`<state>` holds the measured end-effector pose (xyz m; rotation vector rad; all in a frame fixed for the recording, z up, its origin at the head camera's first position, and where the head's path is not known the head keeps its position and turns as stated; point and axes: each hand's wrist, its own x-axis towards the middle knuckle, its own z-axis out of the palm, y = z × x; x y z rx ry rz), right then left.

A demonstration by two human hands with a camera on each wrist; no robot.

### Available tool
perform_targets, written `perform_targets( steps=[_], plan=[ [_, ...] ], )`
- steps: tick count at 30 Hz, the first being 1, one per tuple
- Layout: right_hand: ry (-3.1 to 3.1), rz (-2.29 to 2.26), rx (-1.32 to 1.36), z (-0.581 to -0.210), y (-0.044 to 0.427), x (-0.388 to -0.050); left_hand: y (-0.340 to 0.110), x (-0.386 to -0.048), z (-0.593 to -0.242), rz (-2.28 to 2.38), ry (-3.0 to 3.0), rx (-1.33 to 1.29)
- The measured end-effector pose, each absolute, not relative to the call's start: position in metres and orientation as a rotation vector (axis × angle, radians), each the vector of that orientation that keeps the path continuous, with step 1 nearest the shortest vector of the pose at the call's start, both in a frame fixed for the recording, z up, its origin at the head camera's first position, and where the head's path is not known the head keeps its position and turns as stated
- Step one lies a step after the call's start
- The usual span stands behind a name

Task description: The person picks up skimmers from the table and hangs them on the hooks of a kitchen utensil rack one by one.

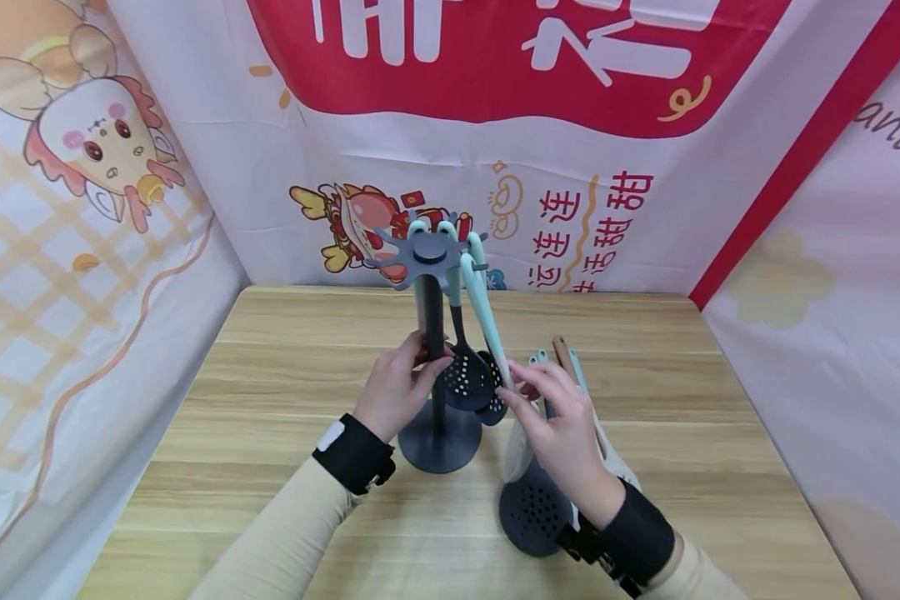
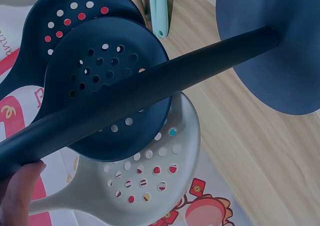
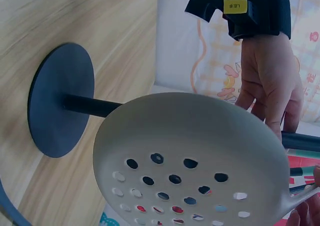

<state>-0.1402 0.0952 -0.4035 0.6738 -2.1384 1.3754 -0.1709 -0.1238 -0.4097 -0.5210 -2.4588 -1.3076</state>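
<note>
My left hand (image 1: 399,387) grips the dark pole (image 1: 433,321) of an upright utensil stand; in the left wrist view its thumb (image 2: 20,196) lies against the pole (image 2: 125,93). Between the fingers of my right hand (image 1: 562,425) is the pale lower part of a mint handle (image 1: 482,304), whose top is at a right-hand hook of the stand; whether it bears on the hook I cannot tell. Its light grey perforated head (image 3: 185,151) hangs below that hand. Two dark perforated spoons (image 2: 107,45) and another light grey one (image 2: 145,186) hang around the pole.
On the table (image 1: 270,400), right of the stand's round base (image 1: 441,454), lie a dark slotted utensil (image 1: 534,510) and several others, partly hidden under my right hand and wrist. A wooden handle (image 1: 562,354) points to the back. Printed cloth (image 1: 607,100) rises behind the table.
</note>
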Motion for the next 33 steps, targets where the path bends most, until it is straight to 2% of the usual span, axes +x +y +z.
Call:
perform_targets(
  steps=[18, 33],
  plan=[
    [-2.068, 1.374, 0.742, -0.412, 0.092, -0.162, -0.122, -0.170, -0.409, -1.292, -2.475, -0.509],
    [-2.220, 1.414, 0.657, -0.415, 0.087, -0.162, -0.122, -0.171, -0.410, -1.273, -2.480, -0.497]
  ],
)
